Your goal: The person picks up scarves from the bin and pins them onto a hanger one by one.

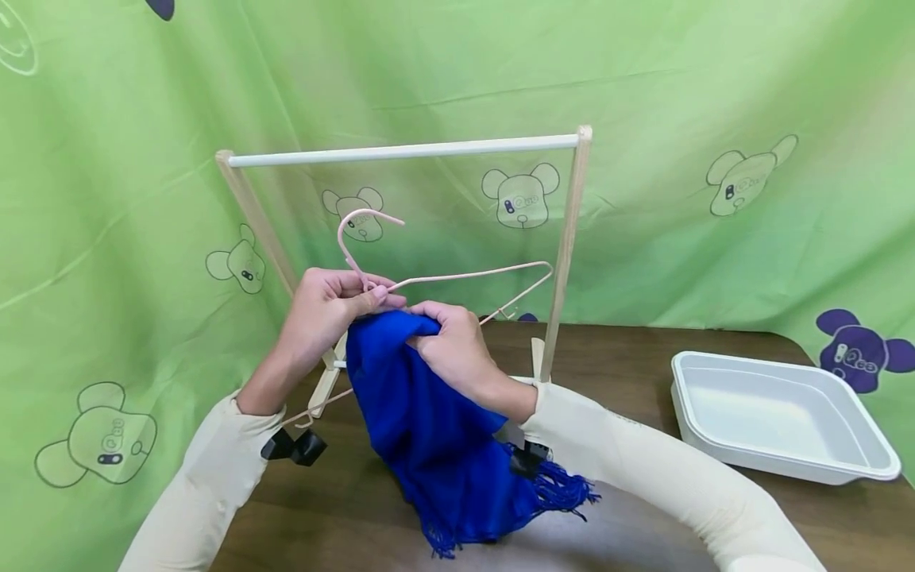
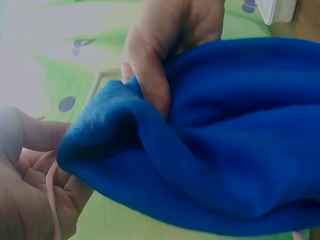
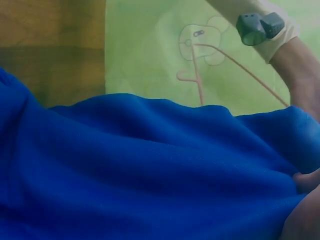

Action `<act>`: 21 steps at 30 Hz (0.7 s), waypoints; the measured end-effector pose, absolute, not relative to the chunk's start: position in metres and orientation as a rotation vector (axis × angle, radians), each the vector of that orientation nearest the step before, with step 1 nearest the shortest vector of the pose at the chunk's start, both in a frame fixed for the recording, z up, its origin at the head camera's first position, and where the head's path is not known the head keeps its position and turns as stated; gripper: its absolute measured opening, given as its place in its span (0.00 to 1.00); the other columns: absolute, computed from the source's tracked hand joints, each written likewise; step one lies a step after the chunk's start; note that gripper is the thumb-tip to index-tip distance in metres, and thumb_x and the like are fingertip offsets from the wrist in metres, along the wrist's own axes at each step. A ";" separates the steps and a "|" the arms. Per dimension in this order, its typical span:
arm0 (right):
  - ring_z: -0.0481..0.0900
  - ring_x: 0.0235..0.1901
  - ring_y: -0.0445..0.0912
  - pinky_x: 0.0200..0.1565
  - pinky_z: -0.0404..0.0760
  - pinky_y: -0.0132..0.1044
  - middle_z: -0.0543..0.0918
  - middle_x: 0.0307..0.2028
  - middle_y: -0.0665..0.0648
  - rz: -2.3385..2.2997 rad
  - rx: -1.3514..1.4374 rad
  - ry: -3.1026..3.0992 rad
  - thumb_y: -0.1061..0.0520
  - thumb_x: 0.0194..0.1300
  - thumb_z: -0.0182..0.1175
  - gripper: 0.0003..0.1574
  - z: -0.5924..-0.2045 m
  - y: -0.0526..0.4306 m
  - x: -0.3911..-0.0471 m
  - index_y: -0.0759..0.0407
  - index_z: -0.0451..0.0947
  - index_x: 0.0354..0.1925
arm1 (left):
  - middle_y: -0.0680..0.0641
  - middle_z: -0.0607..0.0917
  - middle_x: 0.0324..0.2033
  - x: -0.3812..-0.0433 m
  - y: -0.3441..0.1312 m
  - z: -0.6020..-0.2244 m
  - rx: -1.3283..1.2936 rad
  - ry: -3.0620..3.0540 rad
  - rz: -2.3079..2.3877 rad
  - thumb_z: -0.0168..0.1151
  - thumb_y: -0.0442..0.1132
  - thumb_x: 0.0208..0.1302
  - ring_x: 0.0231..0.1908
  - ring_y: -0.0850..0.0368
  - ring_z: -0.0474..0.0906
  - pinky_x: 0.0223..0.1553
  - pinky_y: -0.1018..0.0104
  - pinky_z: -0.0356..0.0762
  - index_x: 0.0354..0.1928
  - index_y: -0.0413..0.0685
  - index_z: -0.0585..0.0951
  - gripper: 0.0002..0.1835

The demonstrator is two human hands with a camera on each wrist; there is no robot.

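Head view: the left hand (image 1: 330, 306) pinches the pink hanger (image 1: 468, 275) below its hook; the right hand (image 1: 461, 349) pinches the fringed blue scarf (image 1: 429, 413), hanging above the bench (image 1: 300, 508). Draping seems in hand; next likely calls for feeding cloth through the hanger. The backdrop (image 1: 643, 103) apparently reads "Qee". Left wrist: scarf spans both hands. Right wrist: scarf dominates.

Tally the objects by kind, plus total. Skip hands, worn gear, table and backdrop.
Blue fringed scarf: 1
Pink clothes hanger: 1
Garment rack: 1
White rectangular tray: 1
Total: 4
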State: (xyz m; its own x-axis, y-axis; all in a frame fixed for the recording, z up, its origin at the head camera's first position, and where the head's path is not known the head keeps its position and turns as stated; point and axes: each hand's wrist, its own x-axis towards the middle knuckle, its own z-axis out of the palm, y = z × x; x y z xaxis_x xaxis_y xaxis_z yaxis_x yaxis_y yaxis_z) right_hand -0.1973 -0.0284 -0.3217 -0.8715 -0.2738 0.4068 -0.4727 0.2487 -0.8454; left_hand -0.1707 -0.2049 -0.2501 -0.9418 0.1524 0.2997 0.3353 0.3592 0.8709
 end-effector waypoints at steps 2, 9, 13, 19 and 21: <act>0.86 0.42 0.47 0.48 0.85 0.40 0.91 0.40 0.54 1.630 0.728 -2.349 0.64 0.57 0.69 0.13 -0.323 -0.032 -0.200 0.57 0.89 0.42 | 0.42 0.92 0.36 -0.170 -0.205 -0.250 -0.441 -2.429 -1.673 0.61 0.31 0.71 0.45 0.65 0.88 0.46 0.72 0.86 0.43 0.27 0.87 0.11; 0.86 0.36 0.47 0.39 0.83 0.34 0.91 0.35 0.53 1.445 0.820 -2.406 0.65 0.55 0.68 0.12 -0.331 -0.038 -0.209 0.56 0.89 0.39 | 0.29 0.88 0.38 -0.167 -0.202 -0.250 -0.470 -2.383 -1.845 0.57 0.27 0.72 0.36 0.55 0.91 0.41 0.62 0.89 0.49 0.19 0.81 0.12; 0.84 0.32 0.47 0.34 0.80 0.33 0.90 0.31 0.54 1.405 0.827 -2.435 0.65 0.54 0.69 0.09 -0.335 -0.040 -0.212 0.57 0.87 0.36 | 0.26 0.87 0.39 -0.167 -0.200 -0.253 -0.487 -2.414 -1.893 0.55 0.25 0.73 0.36 0.56 0.91 0.40 0.60 0.89 0.50 0.18 0.79 0.13; 0.77 0.26 0.45 0.31 0.75 0.32 0.83 0.23 0.53 1.365 0.846 -2.461 0.65 0.56 0.65 0.07 -0.339 -0.048 -0.217 0.56 0.86 0.33 | 0.34 0.89 0.29 -0.166 -0.201 -0.257 -0.494 -2.451 -1.935 0.54 0.23 0.72 0.30 0.55 0.90 0.35 0.58 0.90 0.50 0.16 0.78 0.12; 0.77 0.26 0.46 0.31 0.77 0.32 0.85 0.25 0.53 1.349 0.875 -2.426 0.64 0.58 0.65 0.08 -0.341 -0.051 -0.218 0.56 0.88 0.36 | 0.37 0.89 0.26 -0.164 -0.201 -0.258 -0.508 -2.457 -1.948 0.54 0.22 0.71 0.28 0.55 0.90 0.33 0.58 0.90 0.50 0.15 0.78 0.12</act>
State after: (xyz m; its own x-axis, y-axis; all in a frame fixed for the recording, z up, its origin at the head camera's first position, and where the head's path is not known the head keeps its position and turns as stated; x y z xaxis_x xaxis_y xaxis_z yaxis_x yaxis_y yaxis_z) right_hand -0.2176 -0.0506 -0.3413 -0.7952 -0.3883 0.4657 -0.6005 0.3980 -0.6935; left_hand -0.1640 -0.2007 -0.2575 -0.9484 0.2684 0.1691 0.2259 0.1973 0.9540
